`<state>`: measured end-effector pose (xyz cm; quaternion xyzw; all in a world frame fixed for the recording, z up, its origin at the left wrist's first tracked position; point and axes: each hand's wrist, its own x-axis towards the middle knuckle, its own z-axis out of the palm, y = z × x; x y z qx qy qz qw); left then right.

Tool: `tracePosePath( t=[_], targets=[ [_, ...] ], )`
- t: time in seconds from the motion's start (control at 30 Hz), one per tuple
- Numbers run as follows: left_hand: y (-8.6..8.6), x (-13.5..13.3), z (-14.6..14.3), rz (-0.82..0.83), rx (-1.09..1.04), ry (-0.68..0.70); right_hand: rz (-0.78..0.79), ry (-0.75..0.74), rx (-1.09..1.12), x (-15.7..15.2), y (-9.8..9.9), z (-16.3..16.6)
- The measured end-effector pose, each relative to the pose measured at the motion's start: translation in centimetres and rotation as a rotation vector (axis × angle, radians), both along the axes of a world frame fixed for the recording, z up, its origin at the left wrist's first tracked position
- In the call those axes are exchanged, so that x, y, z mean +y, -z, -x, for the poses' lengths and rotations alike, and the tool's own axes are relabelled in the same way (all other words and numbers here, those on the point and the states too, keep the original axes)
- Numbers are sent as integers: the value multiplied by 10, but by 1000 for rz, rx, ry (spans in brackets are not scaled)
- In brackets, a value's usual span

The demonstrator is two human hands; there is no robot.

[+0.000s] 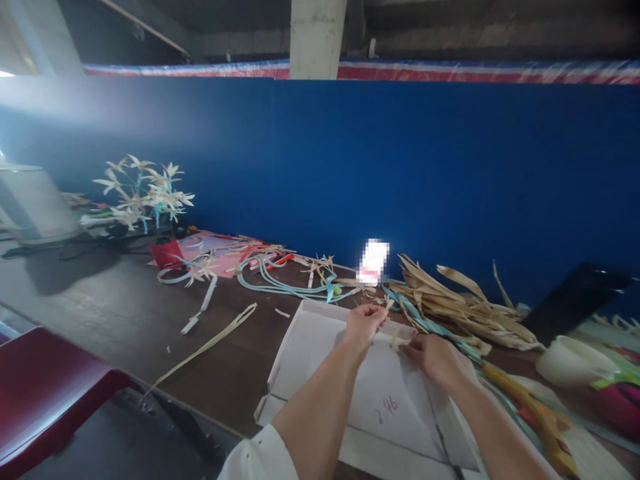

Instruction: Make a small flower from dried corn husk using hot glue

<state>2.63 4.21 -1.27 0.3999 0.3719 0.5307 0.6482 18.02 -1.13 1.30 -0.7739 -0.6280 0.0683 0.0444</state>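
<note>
My left hand (364, 325) pinches a small pale strip of husk (389, 305) between thumb and fingers, above the far part of an open white cardboard box (325, 343). To its right, my right hand (434, 355) is closed, palm down, over the same box. A small pale piece (395, 338) shows by its fingertips; whether they grip it I cannot make out. "246" is handwritten in red on the cardboard. Behind the hands lies a bundle of dried corn husks (450, 300). A yellow glue gun (535, 413) rests right of my right forearm, showing a small orange light.
A blue partition (320, 167) closes off the back. Left stand husk flowers (145, 190) in a red pot (167, 253). A looped pale-blue cord (280, 288), a glowing phone (373, 263) and a white tape roll (575, 360) surround the box. A red chair (55, 400) is at lower left.
</note>
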Motion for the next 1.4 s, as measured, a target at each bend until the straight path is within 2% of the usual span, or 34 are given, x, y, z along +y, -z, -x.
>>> tracePosePath(
  t=[0.1,0.2,0.4,0.5,0.67,0.83,0.97,1.07,1.27,1.4],
  targets=[
    [-1,0,1,-6,5,3,14,22,79,4,11,-4],
    [-1,0,1,-2,1,6,-9,-31,151,5,18,-8],
    [0,0,-1,0,2,-3,-104,-16,324,-5,10,-16],
    [1,1,-2,-3,1,-2,-185,25,505,-10,7,-20],
    [2,1,-2,24,1,3,-257,113,956,-16,9,-16],
    [0,1,-2,28,-63,19,-391,11,1215,-16,0,0],
    [-3,-2,0,26,-109,26,-460,-24,1235,-14,-4,8],
    [-5,-3,1,55,-132,23,-394,-22,1190,-12,1,5],
    [-6,-4,1,54,-108,37,-274,141,975,-8,22,-7],
    [-7,-3,2,33,-96,42,-265,189,955,-11,23,-9]
  ],
)
